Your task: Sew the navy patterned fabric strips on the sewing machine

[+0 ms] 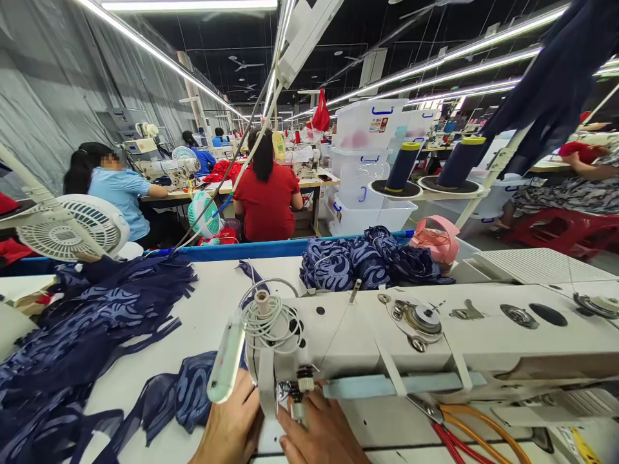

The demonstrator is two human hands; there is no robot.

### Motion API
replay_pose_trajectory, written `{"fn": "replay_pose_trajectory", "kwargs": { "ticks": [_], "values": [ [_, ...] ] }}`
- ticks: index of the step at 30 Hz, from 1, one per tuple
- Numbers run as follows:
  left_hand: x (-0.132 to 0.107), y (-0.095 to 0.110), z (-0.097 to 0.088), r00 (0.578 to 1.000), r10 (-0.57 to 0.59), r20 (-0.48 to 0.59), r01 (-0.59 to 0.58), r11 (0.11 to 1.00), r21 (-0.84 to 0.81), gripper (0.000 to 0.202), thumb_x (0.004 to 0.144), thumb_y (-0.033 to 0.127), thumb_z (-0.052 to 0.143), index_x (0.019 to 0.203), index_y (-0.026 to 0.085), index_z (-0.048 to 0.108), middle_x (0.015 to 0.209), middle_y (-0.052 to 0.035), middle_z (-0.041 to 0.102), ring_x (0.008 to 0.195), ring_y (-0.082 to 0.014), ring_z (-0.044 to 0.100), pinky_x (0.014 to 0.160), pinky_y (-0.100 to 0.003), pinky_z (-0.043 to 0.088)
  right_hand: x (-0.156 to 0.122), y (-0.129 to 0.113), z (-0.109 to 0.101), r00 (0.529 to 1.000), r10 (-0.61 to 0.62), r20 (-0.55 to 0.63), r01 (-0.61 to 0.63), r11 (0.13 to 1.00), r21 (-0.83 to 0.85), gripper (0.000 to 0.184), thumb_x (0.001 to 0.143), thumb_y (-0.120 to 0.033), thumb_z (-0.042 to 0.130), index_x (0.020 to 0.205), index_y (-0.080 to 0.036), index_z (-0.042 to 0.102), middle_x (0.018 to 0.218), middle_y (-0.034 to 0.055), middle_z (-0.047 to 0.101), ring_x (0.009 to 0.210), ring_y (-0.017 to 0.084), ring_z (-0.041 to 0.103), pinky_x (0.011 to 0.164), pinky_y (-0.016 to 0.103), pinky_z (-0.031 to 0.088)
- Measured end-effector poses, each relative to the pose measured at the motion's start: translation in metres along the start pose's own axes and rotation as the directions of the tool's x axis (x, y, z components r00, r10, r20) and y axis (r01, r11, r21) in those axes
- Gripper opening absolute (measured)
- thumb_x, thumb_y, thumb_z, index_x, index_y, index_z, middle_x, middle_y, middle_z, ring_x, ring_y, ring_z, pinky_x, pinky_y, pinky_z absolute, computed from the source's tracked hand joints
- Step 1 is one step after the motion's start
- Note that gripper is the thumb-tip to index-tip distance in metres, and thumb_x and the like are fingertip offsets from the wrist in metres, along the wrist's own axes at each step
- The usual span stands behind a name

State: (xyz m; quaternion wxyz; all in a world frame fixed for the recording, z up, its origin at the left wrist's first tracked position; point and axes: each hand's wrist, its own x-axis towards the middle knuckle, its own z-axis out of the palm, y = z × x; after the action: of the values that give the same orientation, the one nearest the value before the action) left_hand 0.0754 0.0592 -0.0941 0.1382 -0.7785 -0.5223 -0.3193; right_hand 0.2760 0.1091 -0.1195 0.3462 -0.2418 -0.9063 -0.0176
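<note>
My left hand (231, 425) and my right hand (322, 435) lie side by side at the bottom edge, right under the needle end of a white sewing machine (435, 335). Their fingertips are hidden behind the machine's head and the small lamp (226, 361) fixed to it. A strip of navy patterned fabric (191, 390) runs from the left up to my left hand. Whether either hand presses or pinches the fabric cannot be seen.
A big heap of navy fabric (72, 335) covers the table's left side, and another bundle (367, 261) lies behind the machine. Orange-handled scissors (464, 432) rest at the lower right. A white fan (72, 229) stands at the left. Seated workers (265, 193) and stacked plastic bins (367, 161) fill the background.
</note>
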Motion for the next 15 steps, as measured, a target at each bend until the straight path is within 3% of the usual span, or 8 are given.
{"fn": "replay_pose_trajectory", "kwargs": {
  "ticks": [4,10,15],
  "values": [
    [-0.003,0.000,-0.007,0.996,-0.058,0.066,0.063,0.995,-0.074,0.024,0.098,0.011,0.045,0.115,0.021,0.059,0.105,-0.0070,0.068,0.096,-0.0193,0.065,0.082,-0.029,0.052,-0.009,0.007,0.001,0.998,0.018,0.059,-0.021,0.998,0.061,0.009,0.091,-0.028,0.068,0.099,-0.025,0.064,0.093,0.0010,0.066,0.080,0.020,0.062,0.067,0.030,0.043],
    [-0.009,-0.002,-0.006,0.997,-0.054,0.054,0.056,0.998,-0.032,0.017,0.098,0.014,0.045,0.100,0.023,0.059,0.086,-0.0025,0.065,0.079,-0.0209,0.064,0.075,-0.034,0.051,-0.005,0.003,0.005,0.995,0.025,0.095,-0.031,0.998,0.061,0.023,0.091,-0.031,0.067,0.113,-0.026,0.062,0.097,0.0005,0.071,0.078,0.021,0.063,0.078,0.032,0.048],
    [-0.013,-0.002,-0.006,0.985,-0.077,0.151,0.092,0.992,-0.090,0.022,0.098,0.013,0.041,0.103,0.024,0.059,0.085,-0.0040,0.065,0.080,-0.0222,0.066,0.066,-0.031,0.051,-0.003,-0.003,0.014,0.999,0.014,0.041,-0.019,0.994,0.105,0.036,0.079,-0.024,0.066,0.115,-0.025,0.061,0.100,0.0001,0.072,0.085,0.022,0.063,0.077,0.030,0.047]
  ]
}}
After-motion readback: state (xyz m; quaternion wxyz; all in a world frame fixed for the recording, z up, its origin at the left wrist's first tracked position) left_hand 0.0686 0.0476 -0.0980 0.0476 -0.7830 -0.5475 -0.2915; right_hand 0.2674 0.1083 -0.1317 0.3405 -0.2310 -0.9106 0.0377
